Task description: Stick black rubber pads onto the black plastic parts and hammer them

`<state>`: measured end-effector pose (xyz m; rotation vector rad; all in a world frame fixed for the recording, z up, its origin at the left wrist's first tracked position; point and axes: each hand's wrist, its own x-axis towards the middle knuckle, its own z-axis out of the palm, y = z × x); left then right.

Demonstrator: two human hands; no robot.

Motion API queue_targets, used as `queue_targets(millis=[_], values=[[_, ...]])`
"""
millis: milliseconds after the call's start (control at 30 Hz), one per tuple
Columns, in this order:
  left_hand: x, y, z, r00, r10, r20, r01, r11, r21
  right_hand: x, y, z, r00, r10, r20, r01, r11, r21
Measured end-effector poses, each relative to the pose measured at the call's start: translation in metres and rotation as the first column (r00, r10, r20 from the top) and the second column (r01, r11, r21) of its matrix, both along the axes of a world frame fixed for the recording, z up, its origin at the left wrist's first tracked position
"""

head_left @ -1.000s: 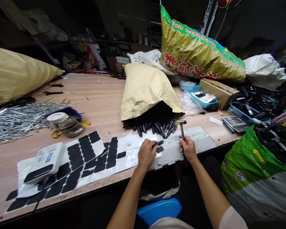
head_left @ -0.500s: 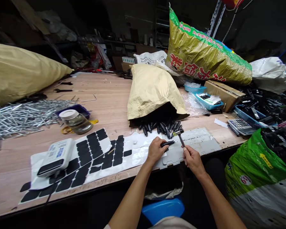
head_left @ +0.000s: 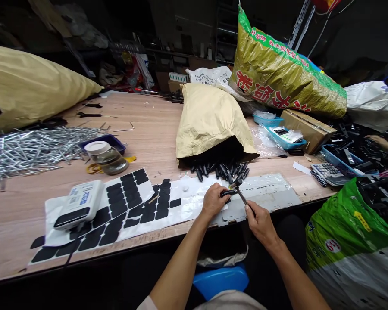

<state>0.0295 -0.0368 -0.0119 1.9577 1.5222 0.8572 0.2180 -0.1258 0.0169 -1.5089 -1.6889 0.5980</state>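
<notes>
My left hand [head_left: 216,199] is closed around a slim black part [head_left: 226,193], low over the grey board [head_left: 261,193] at the table's front edge. A small hammer [head_left: 242,197] is gripped by its handle in my right hand [head_left: 259,218]. Its head is down at the black part; whether they touch I cannot tell. Just beyond my hands, several black pointed pieces [head_left: 224,171] spill from the mouth of a tan paper sack [head_left: 215,125].
Metal rods [head_left: 29,148] lie heaped at the left, near a jar [head_left: 106,157]. A white device [head_left: 80,204] rests on sheets of black stickers [head_left: 118,198]. At the right are a calculator [head_left: 330,172], blue baskets [head_left: 286,138], a green bag [head_left: 339,228] and another person's hand [head_left: 380,141].
The hammer head has come down and left onto or close to the black part. My left hand keeps its hold. Another person's hand has appeared at the far right. The view has shifted slightly.
</notes>
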Motion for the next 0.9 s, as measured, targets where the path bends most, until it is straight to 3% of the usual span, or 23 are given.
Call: queue_targets(millis=[200, 300, 367, 533, 633, 733, 833, 900], values=[[0.001, -0.001, -0.001, 0.999, 0.041, 0.031, -0.04, 0.999, -0.021, -0.002, 0.003, 0.0, 0.998, 0.068, -0.01, -0.069, 0.997, -0.039], [0.001, -0.001, -0.002, 0.998, 0.037, 0.044, -0.037, 0.999, -0.01, 0.005, 0.016, 0.002, 0.998, 0.03, -0.055, -0.032, 0.998, -0.051], [0.001, -0.002, -0.001, 0.999, 0.039, 0.031, -0.039, 0.999, -0.003, 0.011, 0.031, 0.002, 0.985, -0.02, -0.169, 0.002, 0.995, -0.101], [0.0, -0.003, -0.002, 0.999, 0.03, -0.015, -0.03, 0.999, 0.022, 0.028, 0.073, -0.008, 0.807, -0.203, -0.554, 0.072, 0.966, -0.249], [-0.001, -0.002, -0.002, 1.0, -0.005, 0.008, 0.005, 0.999, 0.033, 0.035, 0.086, -0.019, 0.761, -0.261, -0.594, 0.125, 0.957, -0.261], [-0.003, -0.004, 0.004, 0.995, -0.028, 0.097, 0.021, 0.997, 0.069, 0.038, 0.09, -0.025, 0.774, -0.259, -0.577, 0.124, 0.957, -0.263], [-0.005, -0.024, 0.012, 0.984, -0.063, 0.169, 0.035, 0.986, 0.166, 0.036, 0.089, -0.024, 0.79, -0.253, -0.558, 0.111, 0.955, -0.277], [-0.006, -0.053, 0.01, 0.977, -0.134, 0.164, 0.093, 0.968, 0.232, 0.034, 0.088, -0.022, 0.782, -0.267, -0.563, 0.122, 0.952, -0.282]])
